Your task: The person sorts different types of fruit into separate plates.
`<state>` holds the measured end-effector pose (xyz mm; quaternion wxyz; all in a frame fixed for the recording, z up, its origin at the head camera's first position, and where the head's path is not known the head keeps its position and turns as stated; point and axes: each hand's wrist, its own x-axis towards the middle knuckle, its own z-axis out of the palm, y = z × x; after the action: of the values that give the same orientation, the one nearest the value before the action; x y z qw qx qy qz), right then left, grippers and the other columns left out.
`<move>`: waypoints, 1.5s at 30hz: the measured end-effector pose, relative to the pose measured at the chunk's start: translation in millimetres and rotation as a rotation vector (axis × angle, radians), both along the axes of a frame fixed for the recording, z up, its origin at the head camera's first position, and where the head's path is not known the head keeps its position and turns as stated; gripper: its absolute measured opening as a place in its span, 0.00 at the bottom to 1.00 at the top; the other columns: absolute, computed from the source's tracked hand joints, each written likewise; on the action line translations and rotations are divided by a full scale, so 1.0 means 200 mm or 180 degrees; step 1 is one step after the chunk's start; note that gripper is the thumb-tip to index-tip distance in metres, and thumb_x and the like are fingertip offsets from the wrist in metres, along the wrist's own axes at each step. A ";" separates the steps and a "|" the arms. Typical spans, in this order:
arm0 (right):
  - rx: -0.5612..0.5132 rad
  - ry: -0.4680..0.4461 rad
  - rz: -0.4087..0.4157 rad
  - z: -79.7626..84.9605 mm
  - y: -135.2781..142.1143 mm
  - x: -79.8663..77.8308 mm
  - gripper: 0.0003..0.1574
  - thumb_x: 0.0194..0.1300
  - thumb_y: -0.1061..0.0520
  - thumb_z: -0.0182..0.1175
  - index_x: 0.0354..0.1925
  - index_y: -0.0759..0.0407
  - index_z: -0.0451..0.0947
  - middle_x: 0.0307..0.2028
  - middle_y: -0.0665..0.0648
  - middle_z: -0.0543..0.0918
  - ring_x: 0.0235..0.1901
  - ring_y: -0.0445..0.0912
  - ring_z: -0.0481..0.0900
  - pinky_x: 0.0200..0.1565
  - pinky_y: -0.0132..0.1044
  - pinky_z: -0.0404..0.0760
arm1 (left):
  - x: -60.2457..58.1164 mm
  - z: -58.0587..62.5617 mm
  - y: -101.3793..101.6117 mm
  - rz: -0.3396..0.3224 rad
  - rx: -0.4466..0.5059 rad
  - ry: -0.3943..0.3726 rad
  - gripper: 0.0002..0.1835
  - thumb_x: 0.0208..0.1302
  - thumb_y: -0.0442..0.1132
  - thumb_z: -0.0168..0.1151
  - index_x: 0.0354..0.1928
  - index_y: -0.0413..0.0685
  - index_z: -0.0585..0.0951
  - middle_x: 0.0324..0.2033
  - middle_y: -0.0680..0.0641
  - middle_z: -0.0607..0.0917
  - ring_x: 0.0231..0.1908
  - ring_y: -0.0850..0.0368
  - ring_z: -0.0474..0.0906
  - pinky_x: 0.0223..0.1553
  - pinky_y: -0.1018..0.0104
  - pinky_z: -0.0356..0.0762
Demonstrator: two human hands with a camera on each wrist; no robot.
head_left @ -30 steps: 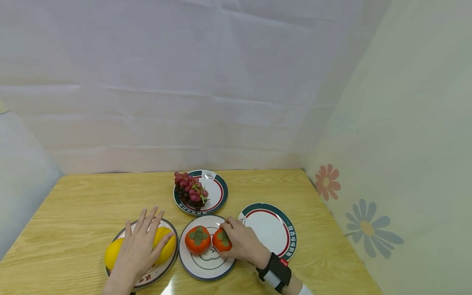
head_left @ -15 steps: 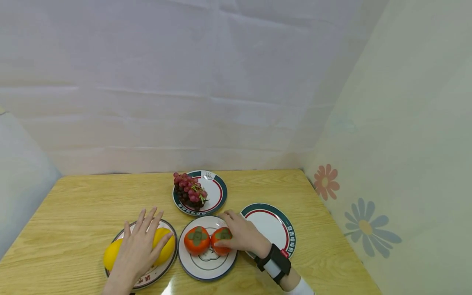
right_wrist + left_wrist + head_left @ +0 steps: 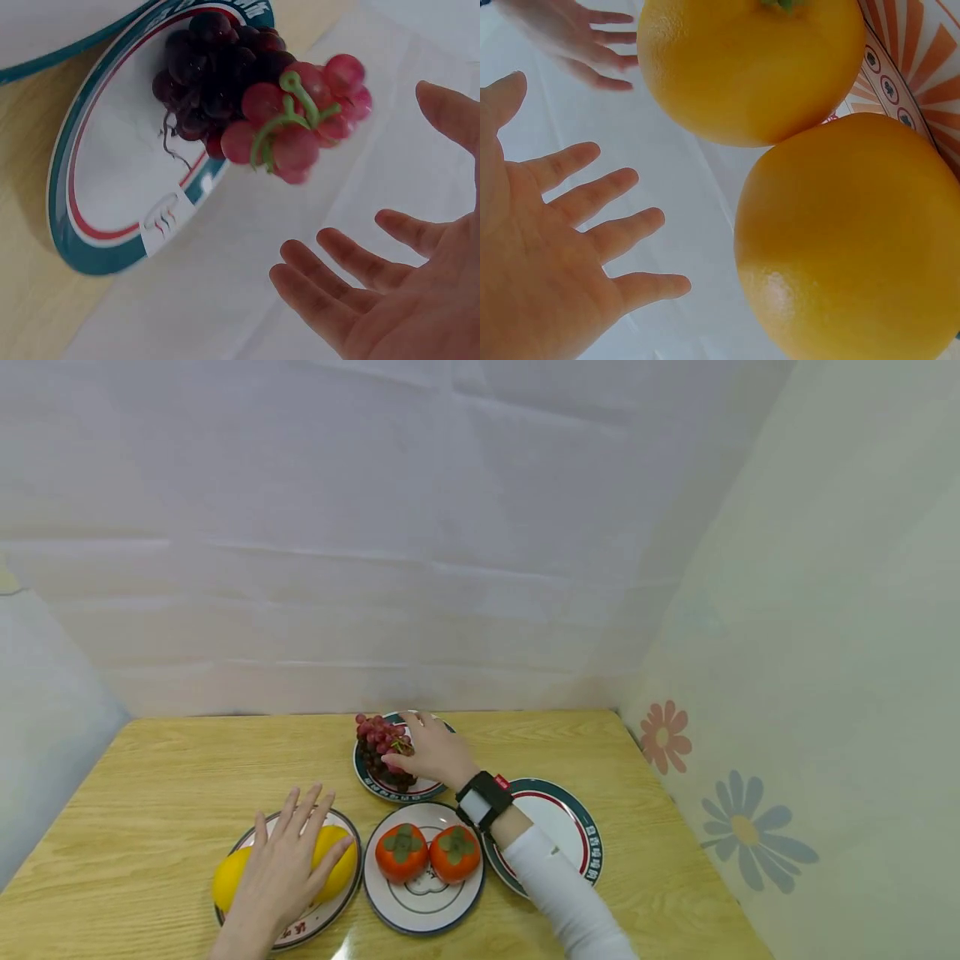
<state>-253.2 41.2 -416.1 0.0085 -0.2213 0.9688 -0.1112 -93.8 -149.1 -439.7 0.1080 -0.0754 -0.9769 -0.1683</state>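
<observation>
My left hand (image 3: 281, 868) spreads its fingers over a plate (image 3: 324, 917) of yellow fruit (image 3: 330, 862). In the left wrist view two yellow fruits (image 3: 847, 240) lie side by side, and the straight fingers are apart from them. At the back plate (image 3: 64, 180), my right hand (image 3: 437, 755) reaches over the grapes, thumb and fingers spread. A pink bunch of grapes (image 3: 285, 135) leans on a dark bunch of grapes (image 3: 217, 75). In the right wrist view there is a gap between the fingers and both bunches.
Two orange persimmons (image 3: 402, 853) with green caps sit on a white plate (image 3: 420, 920) at the middle front. Right of it stands a green-rimmed plate (image 3: 551, 827), partly covered by my right forearm (image 3: 570, 893). White sheeting (image 3: 375, 610) hangs behind the wooden table (image 3: 180, 768).
My right hand has left the right persimmon and moved back to the grapes. That persimmon rests on its plate beside the other. My left hand has stayed in place.
</observation>
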 end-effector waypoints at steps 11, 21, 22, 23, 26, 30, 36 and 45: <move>0.0127 -0.0262 -0.0187 -0.14 -0.17 -0.08 0.52 0.52 0.33 0.62 0.69 0.42 0.53 0.59 0.61 0.70 0.51 0.52 0.75 0.49 0.45 0.83 | 0.01 -0.02 0.00 0.0010 -0.0059 0.0003 0.35 0.61 0.58 0.56 0.65 0.47 0.66 0.66 0.41 0.64 0.66 0.39 0.54 0.58 0.23 0.48; -0.0194 -0.0088 -0.0196 -0.15 -0.18 -0.10 0.36 0.55 0.50 0.65 0.61 0.49 0.66 0.49 0.58 0.73 0.42 0.45 0.76 0.44 0.34 0.83 | 0.00 -0.01 0.00 0.0018 -0.0010 0.0004 0.35 0.61 0.59 0.55 0.65 0.46 0.66 0.65 0.40 0.65 0.66 0.39 0.54 0.57 0.23 0.49; -0.0224 -0.0047 -0.0157 -0.15 -0.17 -0.11 0.35 0.55 0.50 0.65 0.60 0.50 0.67 0.48 0.58 0.73 0.40 0.45 0.76 0.42 0.32 0.83 | 0.00 0.00 0.00 0.0022 -0.0015 0.0002 0.35 0.61 0.59 0.55 0.65 0.46 0.66 0.65 0.41 0.65 0.66 0.39 0.54 0.57 0.23 0.49; -0.0278 -0.0007 -0.0125 -0.15 -0.16 -0.11 0.34 0.55 0.51 0.65 0.59 0.51 0.68 0.47 0.58 0.74 0.39 0.44 0.76 0.40 0.31 0.83 | 0.00 0.00 0.00 0.0023 -0.0023 -0.0003 0.35 0.61 0.59 0.55 0.65 0.47 0.66 0.65 0.41 0.65 0.66 0.40 0.53 0.58 0.23 0.49; -0.0498 0.0146 -0.0054 -0.11 -0.11 -0.10 0.32 0.54 0.53 0.64 0.58 0.53 0.69 0.46 0.59 0.74 0.37 0.44 0.76 0.35 0.30 0.81 | 0.00 0.00 0.00 0.0013 -0.0040 -0.0030 0.35 0.61 0.60 0.54 0.65 0.47 0.65 0.66 0.41 0.65 0.66 0.40 0.53 0.58 0.23 0.48; -0.0927 0.0266 0.0023 0.00 0.03 -0.06 0.31 0.54 0.58 0.64 0.57 0.56 0.70 0.44 0.61 0.74 0.34 0.45 0.76 0.32 0.31 0.81 | 0.00 0.00 0.00 0.0000 -0.0027 -0.0064 0.35 0.62 0.60 0.53 0.65 0.47 0.65 0.66 0.41 0.64 0.66 0.39 0.53 0.58 0.24 0.47; -0.1308 0.0071 -0.0113 0.14 0.37 0.04 0.32 0.55 0.61 0.63 0.59 0.55 0.68 0.46 0.60 0.70 0.41 0.48 0.74 0.41 0.39 0.83 | 0.00 0.01 0.00 -0.0018 -0.0043 -0.0050 0.35 0.62 0.60 0.52 0.66 0.47 0.65 0.66 0.41 0.63 0.66 0.39 0.53 0.58 0.24 0.48; -0.1091 0.0108 -0.0770 -0.08 0.92 0.30 0.34 0.52 0.60 0.68 0.58 0.55 0.71 0.45 0.60 0.74 0.41 0.49 0.74 0.40 0.41 0.82 | -0.01 0.00 0.01 -0.0001 -0.0025 -0.0092 0.34 0.62 0.59 0.54 0.65 0.47 0.66 0.66 0.40 0.63 0.66 0.38 0.52 0.58 0.23 0.47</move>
<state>-194.0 224.5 -432.9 -0.0589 -0.1034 0.9553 -0.2708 -95.2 -147.4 -439.8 0.0935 -0.0734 -0.9790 -0.1655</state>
